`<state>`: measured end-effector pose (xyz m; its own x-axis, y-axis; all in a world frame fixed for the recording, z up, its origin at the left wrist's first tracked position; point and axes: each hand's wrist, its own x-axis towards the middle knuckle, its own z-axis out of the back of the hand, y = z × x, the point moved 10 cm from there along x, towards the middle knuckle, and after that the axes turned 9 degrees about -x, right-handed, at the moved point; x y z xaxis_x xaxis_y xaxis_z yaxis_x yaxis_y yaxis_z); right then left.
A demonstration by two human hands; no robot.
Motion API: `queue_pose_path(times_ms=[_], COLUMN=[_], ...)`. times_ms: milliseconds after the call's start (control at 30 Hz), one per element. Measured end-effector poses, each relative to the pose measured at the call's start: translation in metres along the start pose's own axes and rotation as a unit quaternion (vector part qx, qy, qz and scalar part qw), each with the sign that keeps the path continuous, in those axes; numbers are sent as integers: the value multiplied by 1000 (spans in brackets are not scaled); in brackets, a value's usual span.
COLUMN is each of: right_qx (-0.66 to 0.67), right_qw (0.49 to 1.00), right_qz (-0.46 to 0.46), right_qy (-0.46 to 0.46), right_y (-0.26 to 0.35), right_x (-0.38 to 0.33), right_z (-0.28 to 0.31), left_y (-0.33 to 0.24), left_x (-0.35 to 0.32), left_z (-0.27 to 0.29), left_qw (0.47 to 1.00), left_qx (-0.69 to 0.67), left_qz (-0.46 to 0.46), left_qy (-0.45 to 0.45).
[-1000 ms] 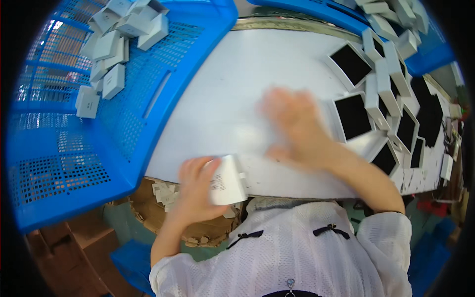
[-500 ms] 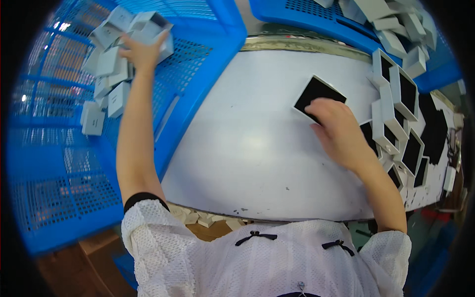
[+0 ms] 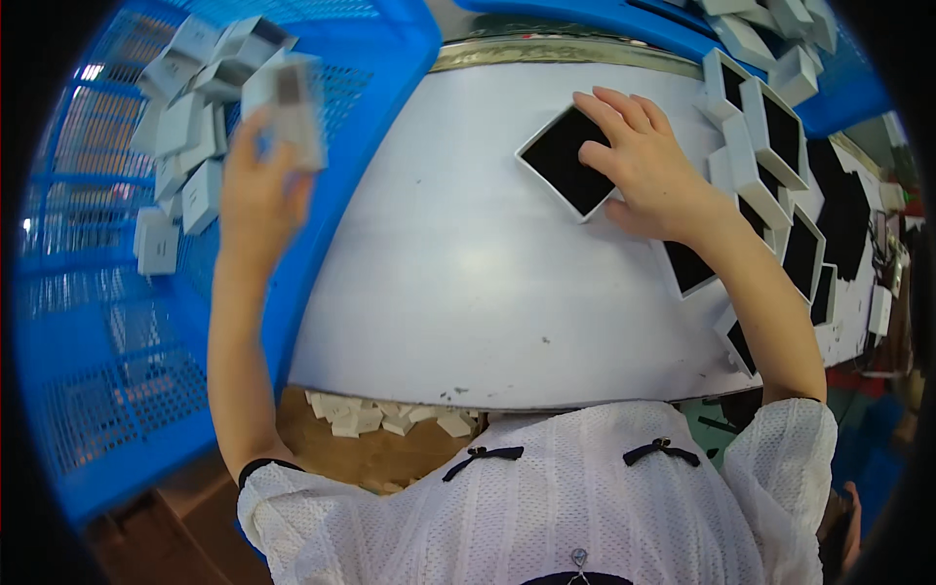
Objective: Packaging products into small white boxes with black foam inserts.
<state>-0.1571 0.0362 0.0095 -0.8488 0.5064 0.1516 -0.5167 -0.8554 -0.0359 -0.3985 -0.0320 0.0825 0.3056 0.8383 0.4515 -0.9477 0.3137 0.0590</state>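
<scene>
My left hand [image 3: 261, 200] is closed on a small white box [image 3: 292, 102], blurred by motion, lifted at the inner side of the blue basket [image 3: 366, 161]. Behind it in the basket lies a heap of similar white boxes [image 3: 180, 125]. On the white tabletop, my right hand [image 3: 648, 161] grips an open white box [image 3: 561, 161] with a black lining by its right part. The thumb lies by the near edge, one finger is bent over the black lining, and the others reach to the far edge.
Several open white boxes with black linings [image 3: 780, 127] are piled on the right of the white table [image 3: 439, 283], beside black sheets [image 3: 846, 210]. Another blue basket [image 3: 634, 29] with white boxes stands at the far right. Small white pieces [image 3: 390, 417] lie below the table's near edge.
My left hand has come back from the heap with a white box. My right hand has shifted further over the open box, which now lies further left. The view has shifted slightly.
</scene>
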Motion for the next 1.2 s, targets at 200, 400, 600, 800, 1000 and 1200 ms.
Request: queue_pose_path(times_ms=[200, 400, 600, 800, 1000, 1200], right_qx=[114, 188, 232, 317, 322, 509], right_qw=[993, 974, 964, 947, 938, 821], right_qz=[-25, -109, -86, 29, 124, -68], right_qy=[24, -67, -101, -29, -2, -249], right_y=[53, 71, 93, 83, 103, 78], right_x=[7, -12, -37, -48, -65, -88], right_z=[-18, -24, -12, 0, 7, -7], left_y=[-131, -84, -97, -125, -150, -178], left_x=[-58, -70, -69, -74, -79, -77], left_z=[-32, -50, -65, -68, -68, -71], left_qw=[958, 955, 906, 887, 874, 859], left_qx=[-105, -245, -395, -428, -455, -500], left_qz=[-12, 97, 105, 113, 67, 69], left_qy=[265, 133, 113, 133, 158, 82])
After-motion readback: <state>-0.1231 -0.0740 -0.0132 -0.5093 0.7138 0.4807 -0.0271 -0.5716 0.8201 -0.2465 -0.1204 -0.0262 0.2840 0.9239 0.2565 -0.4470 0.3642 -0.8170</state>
